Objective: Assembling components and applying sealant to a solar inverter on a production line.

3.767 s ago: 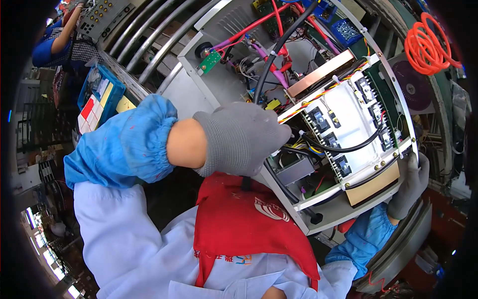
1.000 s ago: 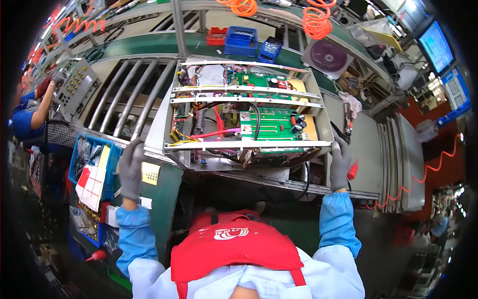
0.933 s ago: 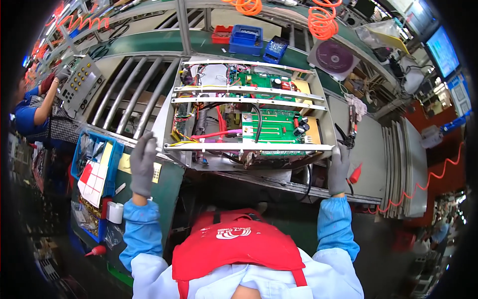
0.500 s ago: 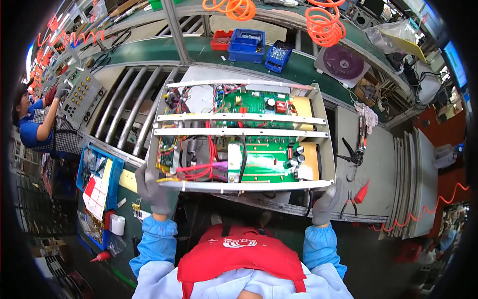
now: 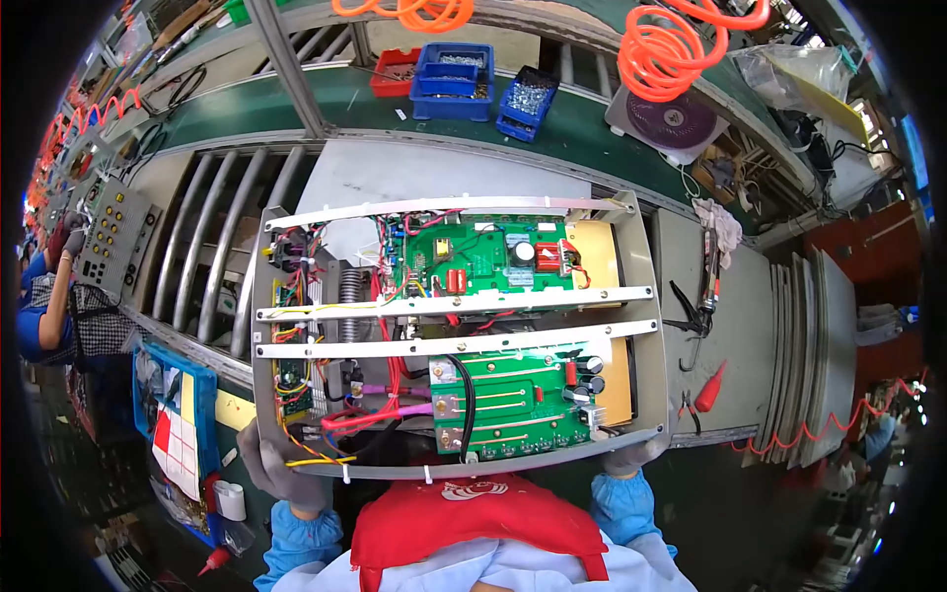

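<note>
An open metal chassis (image 5: 454,346) packed with wiring and green circuit boards (image 5: 513,400) is held between my gloved hands, its near edge close to my body. My left hand (image 5: 281,469) grips the near left corner, the fingers partly hidden by the frame. At the near right corner, my right hand (image 5: 631,454) is closed on the edge from below, most of its fingers out of sight. Two white crossbars span the chassis over red, black and yellow wires. Behind it, a white board (image 5: 424,168) lies on the conveyor.
Metal rollers (image 5: 212,252) run to the left, where a co-worker (image 5: 59,306) handles a grey control box (image 5: 116,237). A blue tray (image 5: 182,395) stands near left. Pliers (image 5: 691,412) and a red bottle (image 5: 710,387) lie right. Blue screw bins (image 5: 452,81) stand behind.
The chassis has come nearer to my body and looks larger, with both my hands still on its near corners. More of the white board behind it shows.
</note>
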### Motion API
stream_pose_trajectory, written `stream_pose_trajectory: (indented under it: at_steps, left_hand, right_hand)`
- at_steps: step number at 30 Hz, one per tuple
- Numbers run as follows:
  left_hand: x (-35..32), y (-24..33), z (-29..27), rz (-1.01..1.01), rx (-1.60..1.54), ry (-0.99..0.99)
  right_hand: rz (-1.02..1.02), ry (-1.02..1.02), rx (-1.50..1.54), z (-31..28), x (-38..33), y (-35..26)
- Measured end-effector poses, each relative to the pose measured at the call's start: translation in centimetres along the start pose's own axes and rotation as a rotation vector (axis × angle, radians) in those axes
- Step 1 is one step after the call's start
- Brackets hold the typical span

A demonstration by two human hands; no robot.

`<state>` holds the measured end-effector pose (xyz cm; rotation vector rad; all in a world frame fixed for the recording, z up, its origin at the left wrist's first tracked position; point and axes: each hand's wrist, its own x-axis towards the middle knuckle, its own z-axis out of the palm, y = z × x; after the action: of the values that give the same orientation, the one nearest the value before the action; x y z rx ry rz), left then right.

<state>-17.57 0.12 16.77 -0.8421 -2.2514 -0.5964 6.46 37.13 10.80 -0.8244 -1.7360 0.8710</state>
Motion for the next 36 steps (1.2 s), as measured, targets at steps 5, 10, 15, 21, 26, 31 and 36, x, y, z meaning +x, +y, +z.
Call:
stream_pose_trajectory:
  at_steps: [5, 10, 15, 21, 26, 31, 36]
  left_hand:
    - [-0.3, -0.8, 0.4, -0.093, -0.085, -0.026]
    - [-0.3, -1.0, 1.2, -0.470, -0.479, 0.057]
    - [4.8, -0.7, 2.5, -0.782, -0.631, 0.198]
    - [7.5, -1.9, 3.5, -0.835, -0.610, 0.194]
    - [7.7, -1.5, 3.5, -0.911, -0.716, 0.238]
    - [6.9, -1.4, 2.8, -0.900, -0.685, 0.177]
    - [5.5, -2.3, 3.6, -0.802, -0.664, 0.200]
  right_hand:
    - [0.122, 0.050, 0.238, -0.3, -1.1, 0.8]
    - [-0.471, 0.031, -0.482, 0.6, 0.6, -1.0]
    - [-0.387, 0.087, -0.471, 0.4, -0.1, 1.5]
    - [-0.292, 0.125, -0.424, 1.4, -0.5, 0.9]
    - [-0.200, 0.095, -0.246, 1.4, -0.9, 1.1]
    - [-0.433, 0.111, -0.715, 0.0, -1.8, 2.2]
    - [-0.419, 0.090, -0.633, -0.1, -1.9, 2.0]
